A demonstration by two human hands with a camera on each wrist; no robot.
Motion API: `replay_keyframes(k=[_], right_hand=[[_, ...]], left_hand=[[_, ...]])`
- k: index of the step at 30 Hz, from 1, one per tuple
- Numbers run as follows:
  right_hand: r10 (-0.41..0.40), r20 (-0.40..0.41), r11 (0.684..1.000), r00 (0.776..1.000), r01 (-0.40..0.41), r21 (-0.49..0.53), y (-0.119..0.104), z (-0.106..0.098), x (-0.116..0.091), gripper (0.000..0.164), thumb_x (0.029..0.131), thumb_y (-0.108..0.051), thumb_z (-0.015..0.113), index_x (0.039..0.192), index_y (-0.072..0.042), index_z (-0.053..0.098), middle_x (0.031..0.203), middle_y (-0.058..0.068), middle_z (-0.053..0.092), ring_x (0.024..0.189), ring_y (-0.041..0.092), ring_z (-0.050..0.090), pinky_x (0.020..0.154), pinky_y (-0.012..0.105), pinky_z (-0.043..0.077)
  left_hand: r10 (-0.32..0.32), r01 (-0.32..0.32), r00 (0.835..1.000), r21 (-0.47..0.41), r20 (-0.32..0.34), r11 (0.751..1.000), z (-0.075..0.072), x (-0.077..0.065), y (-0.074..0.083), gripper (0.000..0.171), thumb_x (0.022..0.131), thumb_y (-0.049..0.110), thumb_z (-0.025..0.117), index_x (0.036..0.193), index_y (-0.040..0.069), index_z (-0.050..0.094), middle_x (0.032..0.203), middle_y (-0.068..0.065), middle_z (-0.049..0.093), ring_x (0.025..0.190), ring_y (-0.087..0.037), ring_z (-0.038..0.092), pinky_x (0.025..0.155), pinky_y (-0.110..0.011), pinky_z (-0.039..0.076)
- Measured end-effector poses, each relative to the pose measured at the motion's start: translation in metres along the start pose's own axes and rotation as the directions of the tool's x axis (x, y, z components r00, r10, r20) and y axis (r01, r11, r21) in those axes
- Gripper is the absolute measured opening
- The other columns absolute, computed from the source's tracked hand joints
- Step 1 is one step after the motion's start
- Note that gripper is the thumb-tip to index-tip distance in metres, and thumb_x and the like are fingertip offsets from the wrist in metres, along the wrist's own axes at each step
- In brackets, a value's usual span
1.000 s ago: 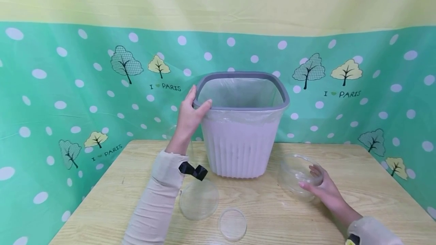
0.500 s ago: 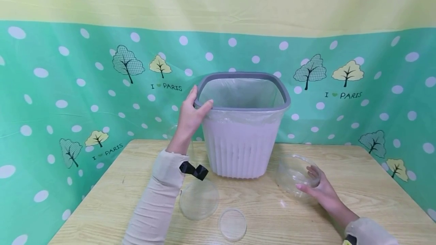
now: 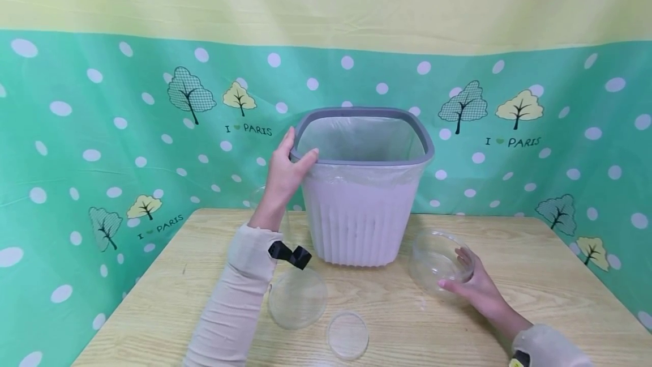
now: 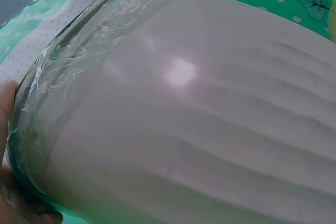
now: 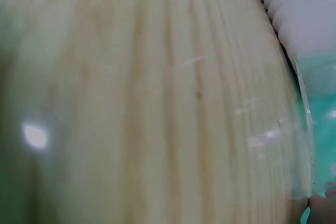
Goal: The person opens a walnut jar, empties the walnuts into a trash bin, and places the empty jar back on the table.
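My left hand grips the left front corner of the grey rim on a ribbed, pale trash can, thumb over the rim. A thin clear liner covers the inside and folds down over the outside. In the left wrist view the trash can fills most of the picture, with fingers at the lined rim. To the right of the can, my right hand holds a clear round bowl by its right side, thumb toward me. The right wrist view looks largely through clear material at the wood grain.
Two clear round lids, a larger lid and a smaller lid, lie on the wooden table in front of the can. Partly hidden behind my left forearm stands a clear container. A patterned green and yellow curtain hangs behind the table.
My right hand and the clear bowl have shifted a little to the left, toward the trash can. The left hand keeps its place on the rim.
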State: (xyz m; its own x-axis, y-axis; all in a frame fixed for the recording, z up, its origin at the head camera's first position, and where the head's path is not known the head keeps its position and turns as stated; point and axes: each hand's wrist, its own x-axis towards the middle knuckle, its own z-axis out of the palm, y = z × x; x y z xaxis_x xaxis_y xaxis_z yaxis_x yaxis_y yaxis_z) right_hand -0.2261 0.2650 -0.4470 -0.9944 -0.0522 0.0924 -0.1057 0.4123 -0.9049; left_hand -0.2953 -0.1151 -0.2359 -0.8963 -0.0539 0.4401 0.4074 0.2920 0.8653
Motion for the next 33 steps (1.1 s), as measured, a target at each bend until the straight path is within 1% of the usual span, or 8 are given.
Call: replay_keyframes(k=[9,15,18,23,26,29,31,33], right_hand=[[-0.025,0.013,1.000,1.000,0.025,0.004,0.002,0.002,0.001,0.113,0.072,-0.010,0.079,0.147,0.004,-0.004,0.151,0.031,0.010,0.136,0.051,0.009,0.106,0.065,0.013],[-0.030,0.026,1.000,0.999,0.030,-0.001,0.003,0.003,0.002,0.113,0.072,-0.010,0.079,0.147,0.004,-0.005,0.151,0.032,0.007,0.136,0.052,0.007,0.106,0.066,0.012],[-0.018,0.033,1.000,0.999,0.018,-0.012,0.004,0.004,0.003,0.114,0.072,-0.011,0.079,0.147,0.004,-0.006,0.151,0.032,0.005,0.136,0.052,0.007,0.105,0.067,0.012],[0.017,0.048,0.999,0.999,-0.015,-0.050,0.002,0.006,0.006,0.116,0.072,-0.015,0.080,0.147,0.004,-0.007,0.151,0.032,0.004,0.136,0.052,0.007,0.106,0.066,0.012],[0.040,0.060,0.996,0.997,-0.035,-0.083,0.000,0.007,0.008,0.118,0.072,-0.017,0.080,0.147,0.005,-0.009,0.150,0.034,0.004,0.135,0.053,0.008,0.106,0.066,0.013],[0.063,0.083,0.992,0.995,-0.054,-0.111,-0.002,0.006,0.008,0.119,0.073,-0.019,0.080,0.146,0.006,-0.011,0.149,0.036,0.004,0.134,0.054,0.009,0.105,0.066,0.014],[0.065,0.102,0.990,0.993,-0.052,-0.134,-0.003,0.004,0.008,0.117,0.074,-0.020,0.079,0.145,0.009,-0.010,0.147,0.039,0.005,0.133,0.055,0.010,0.105,0.066,0.015],[0.079,0.124,0.986,0.989,-0.059,-0.154,-0.004,0.002,0.007,0.117,0.075,-0.022,0.079,0.144,0.010,-0.010,0.146,0.040,0.005,0.132,0.057,0.009,0.105,0.066,0.015]], left_hand=[[-0.010,0.010,1.000,0.005,0.003,1.000,0.000,0.000,0.001,0.080,0.085,0.031,0.062,0.149,0.007,0.022,0.156,-0.001,0.018,0.143,-0.011,0.013,0.114,-0.025,0.017],[-0.007,0.007,1.000,0.005,0.007,1.000,0.001,0.003,-0.002,0.081,0.085,0.032,0.062,0.149,0.006,0.021,0.157,-0.003,0.018,0.143,-0.011,0.012,0.114,-0.025,0.016],[-0.011,0.011,1.000,0.012,0.010,1.000,0.002,0.004,-0.004,0.081,0.085,0.033,0.062,0.150,0.007,0.021,0.157,-0.003,0.017,0.143,-0.012,0.012,0.115,-0.026,0.016],[-0.035,0.035,0.999,0.035,0.013,0.999,0.000,0.004,-0.005,0.084,0.085,0.038,0.063,0.150,0.010,0.019,0.157,0.000,0.016,0.143,-0.011,0.011,0.115,-0.028,0.015],[-0.042,0.041,0.999,0.051,0.028,0.998,-0.002,0.004,-0.005,0.086,0.084,0.041,0.063,0.151,0.010,0.018,0.157,-0.001,0.015,0.143,-0.011,0.010,0.115,-0.028,0.015],[-0.043,0.040,0.998,0.059,0.046,0.997,-0.003,0.003,-0.007,0.089,0.084,0.047,0.063,0.151,0.010,0.018,0.157,-0.001,0.014,0.143,-0.011,0.010,0.115,-0.028,0.015],[-0.045,0.041,0.997,0.060,0.056,0.997,-0.004,0.003,-0.008,0.092,0.083,0.052,0.063,0.151,0.011,0.017,0.157,0.000,0.014,0.143,-0.011,0.010,0.115,-0.028,0.015],[-0.039,0.036,0.998,0.062,0.058,0.997,-0.005,0.002,-0.010,0.095,0.082,0.056,0.063,0.151,0.012,0.016,0.157,0.001,0.013,0.143,-0.012,0.010,0.115,-0.031,0.016]])
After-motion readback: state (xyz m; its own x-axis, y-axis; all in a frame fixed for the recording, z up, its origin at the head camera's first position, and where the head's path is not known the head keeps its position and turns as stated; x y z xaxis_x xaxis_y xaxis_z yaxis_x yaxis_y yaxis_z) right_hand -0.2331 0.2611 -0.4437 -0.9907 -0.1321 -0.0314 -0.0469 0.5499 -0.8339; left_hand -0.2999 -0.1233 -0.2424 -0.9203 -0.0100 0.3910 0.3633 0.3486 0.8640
